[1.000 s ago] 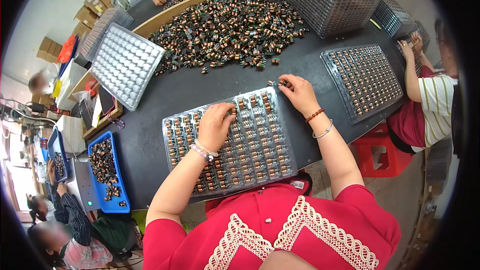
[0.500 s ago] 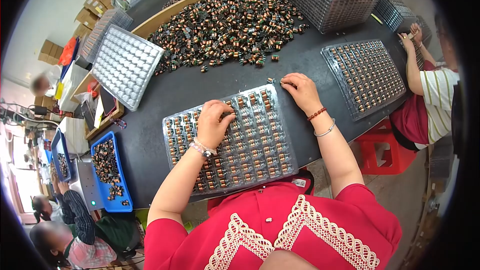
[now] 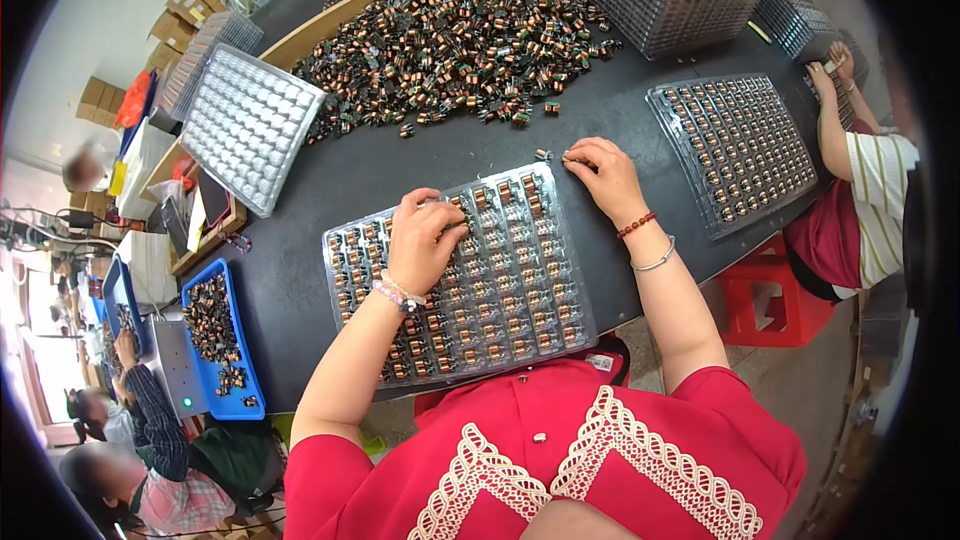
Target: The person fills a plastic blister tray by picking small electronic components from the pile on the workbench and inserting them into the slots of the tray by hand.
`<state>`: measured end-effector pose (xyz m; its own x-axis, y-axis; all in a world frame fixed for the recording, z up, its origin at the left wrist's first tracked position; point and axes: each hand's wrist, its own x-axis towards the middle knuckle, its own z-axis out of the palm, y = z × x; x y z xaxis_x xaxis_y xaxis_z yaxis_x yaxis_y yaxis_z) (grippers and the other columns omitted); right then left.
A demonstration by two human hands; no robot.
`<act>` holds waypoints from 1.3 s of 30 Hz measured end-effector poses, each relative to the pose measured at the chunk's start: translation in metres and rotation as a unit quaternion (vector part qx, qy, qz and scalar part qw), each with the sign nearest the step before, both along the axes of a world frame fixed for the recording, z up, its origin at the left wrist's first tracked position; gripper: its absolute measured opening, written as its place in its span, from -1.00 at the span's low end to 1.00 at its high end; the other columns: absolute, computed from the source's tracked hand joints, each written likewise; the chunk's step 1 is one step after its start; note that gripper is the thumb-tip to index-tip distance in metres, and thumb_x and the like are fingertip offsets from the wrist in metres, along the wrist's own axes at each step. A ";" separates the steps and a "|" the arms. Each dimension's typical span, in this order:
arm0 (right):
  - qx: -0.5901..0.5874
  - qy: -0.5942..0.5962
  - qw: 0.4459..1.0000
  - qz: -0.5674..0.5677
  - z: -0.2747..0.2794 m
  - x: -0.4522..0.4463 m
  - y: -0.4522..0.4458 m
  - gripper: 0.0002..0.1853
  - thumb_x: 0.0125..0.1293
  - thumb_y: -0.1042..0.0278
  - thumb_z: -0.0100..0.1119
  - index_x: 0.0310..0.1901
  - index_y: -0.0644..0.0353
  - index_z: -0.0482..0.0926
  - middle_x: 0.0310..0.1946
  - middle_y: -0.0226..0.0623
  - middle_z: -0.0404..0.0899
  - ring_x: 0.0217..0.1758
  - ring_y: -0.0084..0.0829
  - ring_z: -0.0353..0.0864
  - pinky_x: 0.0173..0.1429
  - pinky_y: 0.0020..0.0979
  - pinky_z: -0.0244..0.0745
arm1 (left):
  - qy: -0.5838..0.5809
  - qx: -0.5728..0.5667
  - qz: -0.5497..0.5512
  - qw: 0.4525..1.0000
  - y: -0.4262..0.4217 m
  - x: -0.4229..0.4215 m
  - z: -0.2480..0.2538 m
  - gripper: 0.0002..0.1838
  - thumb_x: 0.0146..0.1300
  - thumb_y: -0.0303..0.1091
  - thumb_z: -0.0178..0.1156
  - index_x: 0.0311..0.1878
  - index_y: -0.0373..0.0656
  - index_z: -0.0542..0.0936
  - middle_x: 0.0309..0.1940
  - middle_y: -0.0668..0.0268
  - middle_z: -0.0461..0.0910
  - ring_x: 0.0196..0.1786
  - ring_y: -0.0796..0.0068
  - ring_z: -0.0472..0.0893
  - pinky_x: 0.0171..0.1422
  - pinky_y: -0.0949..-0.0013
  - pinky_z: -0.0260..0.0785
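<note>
A clear plastic tray (image 3: 470,360) lies in front of me, its pockets filled with rows of small copper-wound coils. My left hand (image 3: 422,248) rests over the tray's upper middle, thumb and fingertips pinched together at a pocket. A coil (image 3: 457,204) shows at those fingertips, but whether they grip it or something else is hidden. Just past the tray's upper right corner, my right hand (image 3: 608,182) hovers by the table with thumb and forefinger closed together. What is between them is too small to make out. One loose coil (image 3: 543,155) lies on the table left of these fingertips.
A large heap of coils (image 3: 450,50) lies behind a wooden edge. Another filled tray (image 3: 735,150) is at right, below stacked trays (image 3: 665,0). An empty-looking white tray (image 3: 250,125) leans at left, above a blue bin (image 3: 246,365) of coils. Co-workers sit on both sides.
Both hands keep nearly the same pose and place; the view has shifted slightly. At the lower left, a co-worker's arm has moved up toward a blue bin.
</note>
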<state>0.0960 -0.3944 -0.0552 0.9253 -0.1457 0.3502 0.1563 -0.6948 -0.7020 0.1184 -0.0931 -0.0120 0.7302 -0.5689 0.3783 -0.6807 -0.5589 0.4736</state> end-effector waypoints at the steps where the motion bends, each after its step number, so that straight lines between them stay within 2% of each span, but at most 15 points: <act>1: -0.003 0.003 1.000 -0.003 0.001 -0.001 0.000 -0.89 0.17 0.36 0.28 -0.30 0.16 0.69 -0.21 -0.36 0.64 -0.06 -0.30 0.58 -0.01 -0.32 0.50 | 0.001 0.000 0.000 1.000 0.000 -0.001 0.002 -0.87 0.03 -0.41 0.35 -0.32 -0.10 0.63 -0.23 0.38 0.66 0.14 0.14 0.46 0.21 0.07 0.28; 3: -0.006 0.007 1.000 -0.006 0.002 -0.001 0.001 -0.89 0.17 0.36 0.28 -0.29 0.16 0.69 -0.21 -0.36 0.64 -0.06 -0.31 0.58 -0.01 -0.32 0.50 | -0.053 0.062 -0.006 0.997 -0.001 -0.003 0.009 -0.86 0.03 -0.39 0.35 -0.32 -0.11 0.64 -0.17 0.36 0.62 0.20 0.11 0.41 0.26 0.06 0.25; 5: -0.034 -0.016 0.999 -0.004 0.002 -0.001 0.001 -0.89 0.18 0.41 0.29 -0.27 0.21 0.68 -0.21 -0.32 0.64 -0.15 -0.33 0.61 -0.11 -0.38 0.53 | -0.047 0.080 0.009 0.996 -0.002 -0.004 0.010 -0.86 0.02 -0.38 0.37 -0.33 -0.12 0.64 -0.13 0.34 0.60 0.24 0.09 0.37 0.29 0.05 0.23; 10: -0.044 -0.020 0.999 -0.005 0.001 -0.002 0.002 -0.89 0.18 0.41 0.28 -0.28 0.21 0.68 -0.21 -0.32 0.64 -0.14 -0.31 0.61 -0.09 -0.36 0.52 | -0.082 0.152 0.009 0.985 -0.010 -0.003 0.024 -0.83 -0.01 -0.33 0.38 -0.33 -0.14 0.65 -0.07 0.29 0.54 0.29 0.08 0.31 0.34 0.03 0.18; 12: -0.053 -0.027 0.998 -0.007 0.001 -0.002 0.002 -0.90 0.18 0.41 0.28 -0.28 0.21 0.67 -0.21 -0.32 0.64 -0.13 -0.30 0.60 -0.09 -0.35 0.51 | -0.122 0.219 -0.017 0.968 -0.016 -0.002 0.029 -0.81 -0.01 -0.31 0.33 -0.33 -0.20 0.65 -0.06 0.27 0.52 0.30 0.08 0.30 0.38 0.03 0.16; 19: -0.023 -0.005 1.000 -0.015 0.000 -0.002 0.002 -0.90 0.19 0.36 0.27 -0.29 0.16 0.67 -0.23 -0.35 0.63 -0.06 -0.27 0.58 -0.01 -0.29 0.49 | -0.092 0.162 -0.087 0.979 -0.011 0.018 0.028 -0.81 -0.01 -0.31 0.25 -0.41 -0.26 0.63 -0.06 0.22 0.52 0.29 0.07 0.31 0.40 0.03 0.16; 21: -0.017 -0.007 1.000 -0.011 0.000 -0.002 0.003 -0.90 0.19 0.36 0.27 -0.29 0.16 0.67 -0.23 -0.35 0.63 -0.06 -0.27 0.58 -0.01 -0.29 0.49 | -0.109 0.216 -0.147 0.959 -0.013 0.022 0.034 -0.81 -0.03 -0.32 0.25 -0.44 -0.27 0.63 -0.04 0.21 0.52 0.29 0.08 0.32 0.39 0.04 0.19; 23: -0.016 0.001 1.000 -0.014 0.001 -0.001 0.003 -0.90 0.18 0.37 0.28 -0.29 0.16 0.67 -0.23 -0.35 0.63 -0.06 -0.27 0.58 -0.02 -0.30 0.50 | -0.132 0.246 -0.153 0.948 -0.015 0.021 0.039 -0.81 -0.02 -0.32 0.27 -0.45 -0.27 0.63 -0.05 0.20 0.53 0.28 0.10 0.34 0.38 0.07 0.22; 27: -0.017 -0.022 0.999 -0.028 0.000 -0.002 0.004 -0.89 0.18 0.43 0.28 -0.26 0.21 0.67 -0.21 -0.29 0.63 -0.12 -0.30 0.61 -0.07 -0.37 0.52 | -0.119 0.218 -0.109 0.962 -0.010 0.013 0.038 -0.83 0.03 -0.30 0.31 -0.41 -0.23 0.66 -0.07 0.23 0.56 0.24 0.14 0.39 0.33 0.10 0.26; 29: -0.075 -0.059 0.995 -0.005 0.002 -0.003 0.002 -0.90 0.19 0.44 0.28 -0.26 0.21 0.68 -0.24 -0.30 0.62 -0.14 -0.34 0.61 -0.10 -0.37 0.53 | -0.069 0.183 -0.105 0.975 -0.003 0.011 0.027 -0.81 0.06 -0.29 0.30 -0.38 -0.23 0.68 -0.08 0.23 0.56 0.24 0.18 0.39 0.32 0.13 0.27; 32: -0.099 -0.076 0.992 -0.002 -0.001 0.000 0.000 -0.90 0.18 0.44 0.29 -0.27 0.21 0.68 -0.25 -0.33 0.63 -0.17 -0.37 0.61 -0.17 -0.39 0.54 | -0.051 0.162 -0.099 0.981 0.001 0.016 0.029 -0.87 0.11 -0.30 0.26 -0.38 -0.14 0.69 -0.12 0.27 0.58 0.21 0.18 0.41 0.28 0.13 0.29; 34: -0.063 -0.066 0.996 -0.006 0.001 0.001 0.002 -0.89 0.17 0.45 0.31 -0.26 0.21 0.68 -0.24 -0.35 0.64 -0.18 -0.39 0.60 -0.19 -0.40 0.54 | -0.037 0.127 -0.076 0.988 0.004 0.037 0.028 -0.89 0.17 -0.34 0.20 -0.37 -0.10 0.69 -0.15 0.24 0.60 0.12 0.17 0.47 0.22 0.12 0.33; 37: 0.022 -0.045 0.999 -0.004 0.020 -0.005 0.009 -0.88 0.14 0.47 0.33 -0.25 0.20 0.68 -0.23 -0.37 0.66 -0.20 -0.43 0.59 -0.22 -0.44 0.54 | -0.015 0.031 0.112 0.993 0.011 0.088 0.006 -0.80 0.23 -0.38 0.14 -0.10 -0.17 0.63 -0.10 0.16 0.60 0.03 0.11 0.52 0.16 0.16 0.37; 38: 0.075 -0.036 0.996 0.005 0.029 -0.007 0.014 -0.87 0.13 0.48 0.34 -0.25 0.20 0.69 -0.21 -0.38 0.67 -0.21 -0.45 0.58 -0.23 -0.46 0.53 | -0.020 0.047 0.145 0.988 0.010 0.105 -0.003 -0.76 0.24 -0.37 0.15 -0.05 -0.18 0.60 -0.10 0.14 0.60 0.04 0.10 0.53 0.17 0.16 0.37; 39: 0.077 -0.034 0.996 0.033 0.035 -0.008 0.019 -0.86 0.12 0.50 0.34 -0.24 0.19 0.69 -0.22 -0.37 0.68 -0.23 -0.48 0.57 -0.22 -0.50 0.53 | -0.025 0.062 0.177 0.982 0.009 0.119 -0.013 -0.72 0.24 -0.36 0.16 0.00 -0.19 0.58 -0.09 0.12 0.61 0.05 0.09 0.53 0.19 0.17 0.37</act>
<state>0.0880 -0.3752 -0.0204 0.9099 -0.1422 0.3898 0.2481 -0.5665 -0.7858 0.2375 -0.0846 -0.0248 0.8731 -0.3263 0.3624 -0.4536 -0.8162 0.3578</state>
